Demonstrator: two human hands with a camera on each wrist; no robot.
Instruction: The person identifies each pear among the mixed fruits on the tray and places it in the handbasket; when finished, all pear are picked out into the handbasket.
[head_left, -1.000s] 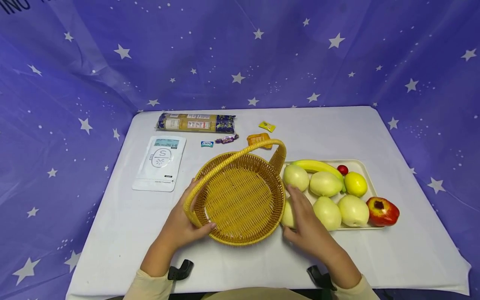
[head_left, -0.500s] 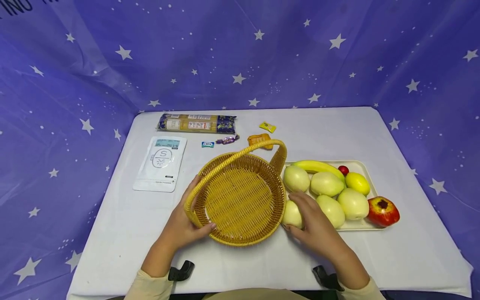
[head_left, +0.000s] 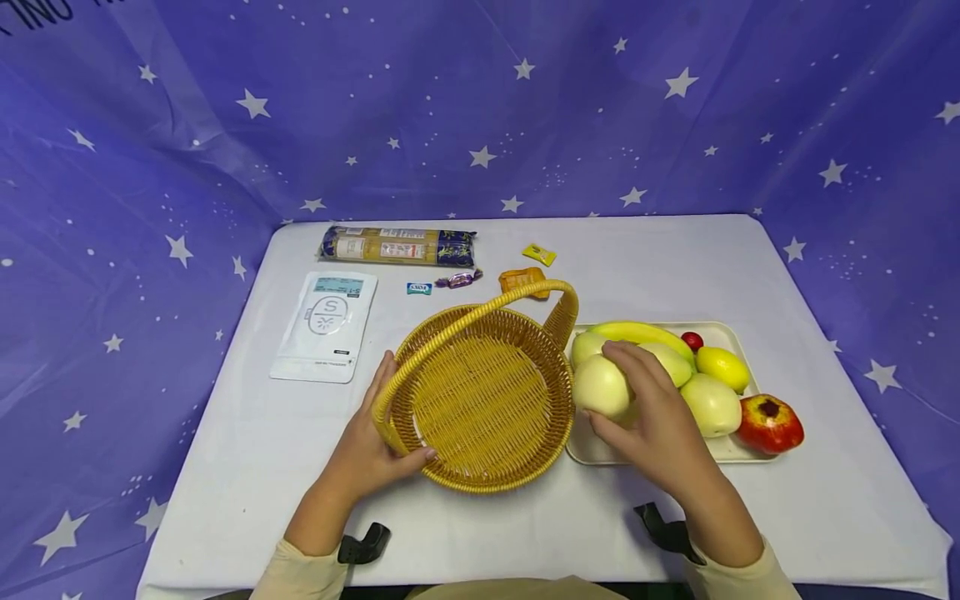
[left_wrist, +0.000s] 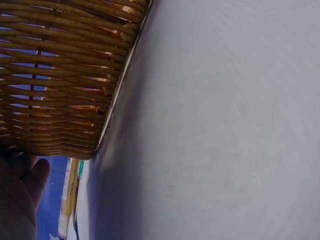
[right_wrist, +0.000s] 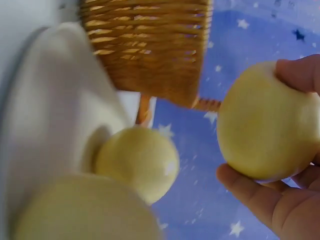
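Observation:
A yellow wicker basket point(head_left: 480, 400) with an arched handle point(head_left: 487, 312) stands on the white table with nothing inside. My left hand point(head_left: 367, 442) grips its left side, thumb over the rim and fingers along the outside. My right hand point(head_left: 660, 417) holds a pale yellow-green round fruit point(head_left: 602, 388) between thumb and fingers, just right of the basket. In the right wrist view this fruit point(right_wrist: 267, 122) is raised clear of the tray. Below it is the cream tray point(head_left: 588, 446), bearing similar pale fruits point(head_left: 711, 405), a banana point(head_left: 637, 333), a lemon point(head_left: 722, 368) and a small red fruit point(head_left: 692, 341).
A red pomegranate-like fruit point(head_left: 770, 423) lies over the tray's right edge. Behind the basket are a noodle packet point(head_left: 397, 246), an orange wrapped packet point(head_left: 517, 282), a yellow sweet point(head_left: 539, 254), a purple sweet point(head_left: 459, 279) and a blue one point(head_left: 419, 288). A white pouch point(head_left: 324, 327) lies left.
My right hand has taken hold of the pale fruit at the tray's near left corner and lifted it up and slightly rightward. The left hand still holds the basket in place.

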